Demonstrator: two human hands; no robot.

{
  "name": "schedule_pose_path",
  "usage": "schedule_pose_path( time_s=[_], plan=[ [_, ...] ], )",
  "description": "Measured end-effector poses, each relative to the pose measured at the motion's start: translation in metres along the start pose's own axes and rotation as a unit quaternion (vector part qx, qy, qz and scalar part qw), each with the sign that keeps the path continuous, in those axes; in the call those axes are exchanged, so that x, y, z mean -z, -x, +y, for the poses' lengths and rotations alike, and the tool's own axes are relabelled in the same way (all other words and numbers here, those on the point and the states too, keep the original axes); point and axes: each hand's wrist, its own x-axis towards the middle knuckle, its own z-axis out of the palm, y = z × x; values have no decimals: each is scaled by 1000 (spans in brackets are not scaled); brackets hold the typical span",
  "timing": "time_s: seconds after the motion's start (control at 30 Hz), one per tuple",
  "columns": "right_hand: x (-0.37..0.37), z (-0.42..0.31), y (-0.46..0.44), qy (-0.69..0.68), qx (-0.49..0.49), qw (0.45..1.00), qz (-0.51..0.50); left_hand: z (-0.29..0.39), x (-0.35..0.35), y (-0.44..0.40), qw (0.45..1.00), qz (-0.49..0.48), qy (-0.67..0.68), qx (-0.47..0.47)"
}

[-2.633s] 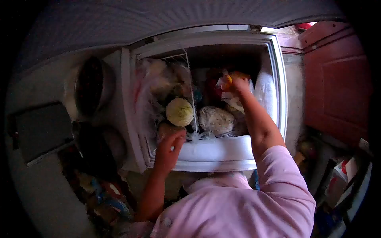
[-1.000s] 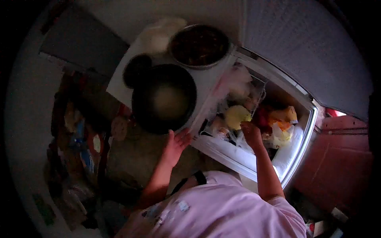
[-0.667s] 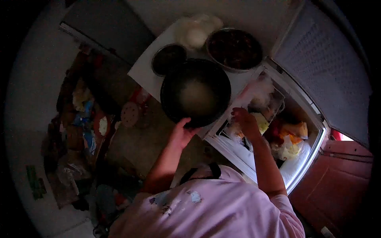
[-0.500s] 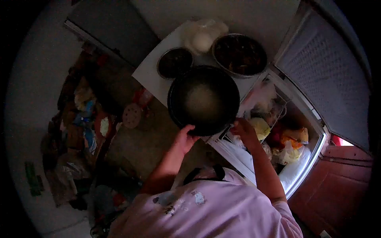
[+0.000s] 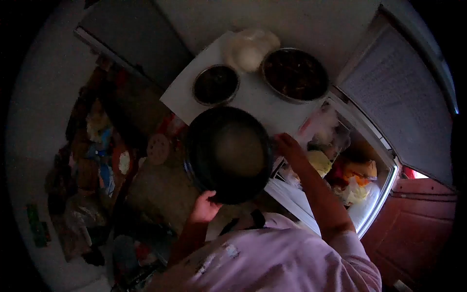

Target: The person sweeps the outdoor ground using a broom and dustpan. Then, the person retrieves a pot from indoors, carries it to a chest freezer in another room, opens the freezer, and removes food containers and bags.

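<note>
A large, deep black basin point(image 5: 228, 155) with a paler patch on its bottom is held in front of me, tipped slightly. My left hand point(image 5: 205, 208) grips its near rim, thumb over the edge and the other fingers hidden below. On the right side, my right hand point(image 5: 288, 146) is closed at the rim; shadow hides part of its fingers. Beyond the basin, a smaller metal bowl point(image 5: 216, 84) with dark contents stands on a white top point(image 5: 260, 100), near a larger metal bowl point(image 5: 295, 74) of dark food and a pale bundle in clear plastic point(image 5: 250, 51).
To my right is an open chest freezer point(image 5: 362, 221) with bagged food and a wire basket inside. Its raised lid point(image 5: 401, 100) leans behind it. On the floor at left lie a heap of bags point(image 5: 92, 168) and a round pinkish perforated thing point(image 5: 158, 149).
The basin has come off the white top, down and left toward my body, with both hands moving along. More of the white top now shows between the bowls.
</note>
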Motion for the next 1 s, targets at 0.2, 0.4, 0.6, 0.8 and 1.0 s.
schedule_pose_path(
  time_s=[0.2,0.4,0.6,0.8,1.0],
  plan=[
    [-87,-35,-165,13,-107,994,13,11,61,21,991,-18,23,-131],
    [-156,45,-337,242,-48,950,192,81,87,42,994,56,-37,87],
    [-48,-17,-129,-213,-36,975,41,132,69,-2,988,139,24,56],
    [77,88,120,-297,-82,928,209,86,30,33,998,-11,54,-22],
    [210,156,205,-270,-67,898,341,13,-62,52,982,-14,45,-184]
  ],
)
